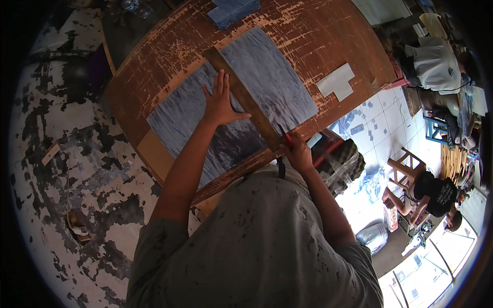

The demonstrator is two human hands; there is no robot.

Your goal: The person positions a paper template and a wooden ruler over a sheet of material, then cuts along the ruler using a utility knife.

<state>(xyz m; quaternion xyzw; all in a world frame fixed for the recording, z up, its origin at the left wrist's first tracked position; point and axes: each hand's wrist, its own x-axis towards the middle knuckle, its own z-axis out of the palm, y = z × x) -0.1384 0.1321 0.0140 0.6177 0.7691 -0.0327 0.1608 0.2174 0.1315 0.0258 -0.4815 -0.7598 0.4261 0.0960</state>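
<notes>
A mottled blue-grey sheet [197, 110] lies on the worn brown table, and a second piece of the same material [272, 77] lies to its right. Between them a long brown straightedge [241, 95] runs at a slant from far left to near right. My left hand [221, 105] is spread flat, fingers stretched, pressing on the left sheet and the straightedge. At the straightedge's near end, my right hand [298, 152] is closed round a red-handled cutter knife [288, 137]. The knife's dark blade points away from me beside the right sheet's near corner.
The scratched table [164, 61] carries a blue-grey stack [233, 13] at its far edge and a pale stepped template [336, 82] at right. A black bundle [339, 164] sits beside my right arm. Two people work at right, near a wooden stool [405, 167].
</notes>
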